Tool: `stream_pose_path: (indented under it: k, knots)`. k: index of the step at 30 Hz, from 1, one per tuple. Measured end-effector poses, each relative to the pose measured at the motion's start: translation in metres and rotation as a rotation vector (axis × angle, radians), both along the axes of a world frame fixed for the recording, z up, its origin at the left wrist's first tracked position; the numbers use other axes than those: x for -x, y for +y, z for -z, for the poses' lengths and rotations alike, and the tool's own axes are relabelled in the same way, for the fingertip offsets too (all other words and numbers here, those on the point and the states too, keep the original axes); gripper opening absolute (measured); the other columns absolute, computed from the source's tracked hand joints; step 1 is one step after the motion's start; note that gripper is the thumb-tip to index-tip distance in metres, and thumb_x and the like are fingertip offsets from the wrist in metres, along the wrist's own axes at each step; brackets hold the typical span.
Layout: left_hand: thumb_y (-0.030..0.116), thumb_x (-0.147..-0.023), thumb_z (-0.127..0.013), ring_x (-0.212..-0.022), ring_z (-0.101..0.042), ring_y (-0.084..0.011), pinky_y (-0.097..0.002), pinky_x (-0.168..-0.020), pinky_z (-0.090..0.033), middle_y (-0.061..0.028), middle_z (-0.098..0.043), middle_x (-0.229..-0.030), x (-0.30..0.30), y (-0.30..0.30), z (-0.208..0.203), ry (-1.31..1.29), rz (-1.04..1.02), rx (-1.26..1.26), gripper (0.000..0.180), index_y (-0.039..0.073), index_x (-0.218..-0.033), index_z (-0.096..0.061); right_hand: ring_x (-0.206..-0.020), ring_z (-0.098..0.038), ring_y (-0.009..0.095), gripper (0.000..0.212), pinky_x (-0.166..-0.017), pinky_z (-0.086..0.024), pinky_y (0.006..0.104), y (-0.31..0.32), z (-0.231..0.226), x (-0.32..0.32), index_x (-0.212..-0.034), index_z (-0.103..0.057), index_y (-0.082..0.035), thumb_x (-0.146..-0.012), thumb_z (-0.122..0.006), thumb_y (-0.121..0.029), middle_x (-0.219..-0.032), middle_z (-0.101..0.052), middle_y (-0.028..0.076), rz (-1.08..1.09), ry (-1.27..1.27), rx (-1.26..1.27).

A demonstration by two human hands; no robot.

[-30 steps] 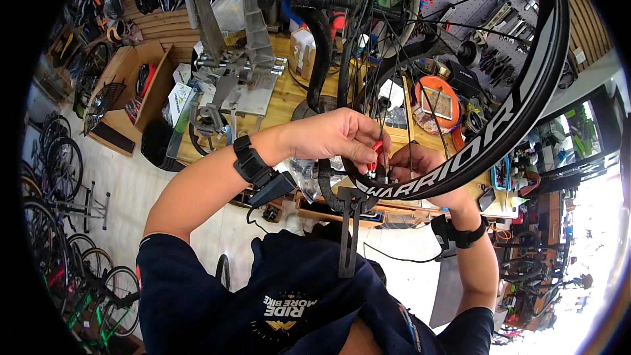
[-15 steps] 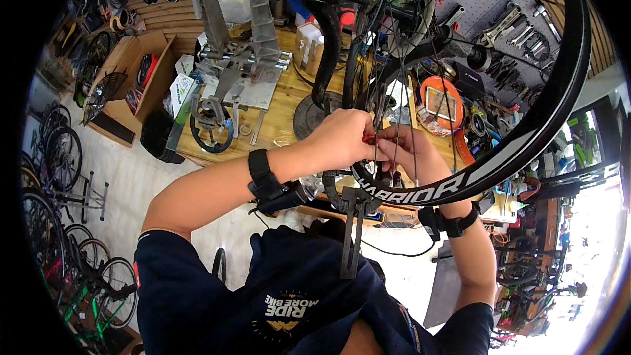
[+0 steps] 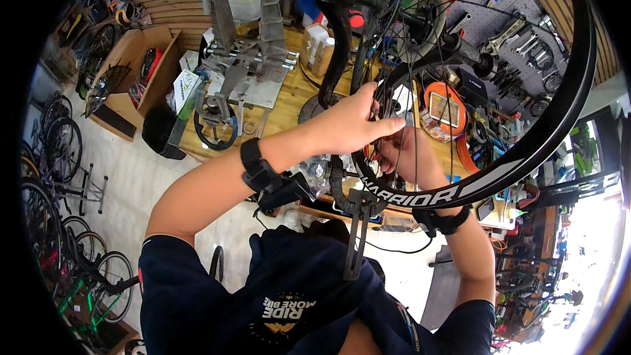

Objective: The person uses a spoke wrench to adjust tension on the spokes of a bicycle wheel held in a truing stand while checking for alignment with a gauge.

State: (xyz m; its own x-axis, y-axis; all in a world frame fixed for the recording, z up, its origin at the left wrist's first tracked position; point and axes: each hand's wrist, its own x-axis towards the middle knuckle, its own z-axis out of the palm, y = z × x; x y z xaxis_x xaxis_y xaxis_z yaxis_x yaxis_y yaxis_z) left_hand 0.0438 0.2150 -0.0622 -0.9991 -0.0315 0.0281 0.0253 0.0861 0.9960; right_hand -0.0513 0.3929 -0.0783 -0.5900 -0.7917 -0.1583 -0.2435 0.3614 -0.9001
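Observation:
A black bicycle wheel [image 3: 519, 161] with pale lettering on its rim stands in a truing stand [image 3: 336, 33], with black arms and a slotted bracket below the rim. My left hand [image 3: 358, 118] is at the spokes just above the lower rim, its thumb stretched out to the right. Its other fingers are partly hidden behind the hand and spokes. Lower and to the right, my right hand [image 3: 411, 156] reaches in behind the spokes with its fingers curled in. A small red piece [image 3: 368, 153] shows near its fingertips; whether they grip it is unclear.
The wooden workbench [image 3: 282, 115] carries a metal fixture [image 3: 256, 69], a round orange-rimmed tray [image 3: 430, 102] and a cardboard-coloured container [image 3: 315, 46]. Wrenches hang on the pegboard [image 3: 506, 3]. At left are an open cardboard box [image 3: 125, 108] and parked bicycles [image 3: 66, 151].
My hands have come apart at the spokes. The left has risen slightly and stuck its thumb out, while the right has dropped a little. The red piece between them sits lower.

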Motion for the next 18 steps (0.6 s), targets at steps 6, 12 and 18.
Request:
stream_pose_path:
  k: [6, 12, 18]
  knots:
    - [0.029, -0.094, -0.070, -0.106, -0.063, -0.0235, -0.0335, -0.089, -0.051, -0.0189, -0.057, -0.120, 0.008, -0.001, 0.023, 0.084, -0.093, 0.116, 0.076, -0.010, -0.144, -0.029, -0.053, -0.058, 0.011, 0.019, -0.048, -0.047, 0.0253, -0.001, 0.006, 0.030, -0.100, -0.065, 0.010, -0.092, -0.057, -0.005, -0.068, -0.064, 0.006, 0.182, 0.489, 0.006]
    - [0.020, -0.092, -0.071, -0.100, -0.062, -0.0203, -0.0330, -0.087, -0.052, -0.0156, -0.060, -0.114, 0.012, -0.003, 0.023, 0.100, -0.092, 0.175, 0.069, -0.011, -0.140, -0.033, -0.058, -0.063, 0.010, 0.026, -0.052, -0.051, 0.0229, 0.019, -0.033, 0.001, -0.115, -0.062, 0.010, -0.094, -0.061, -0.006, -0.075, -0.068, 0.008, 0.093, -0.074, -0.010]
    - [0.018, -0.091, -0.072, -0.099, -0.062, -0.0200, -0.0329, -0.087, -0.052, -0.0148, -0.059, -0.111, 0.022, -0.006, 0.042, 0.115, -0.130, 0.180, 0.068, -0.010, -0.139, -0.032, -0.061, -0.065, 0.011, 0.031, -0.053, -0.053, 0.0228, 0.018, -0.027, -0.020, -0.114, -0.061, 0.012, -0.096, -0.064, -0.013, -0.078, -0.067, 0.010, 0.146, -0.172, 0.060]
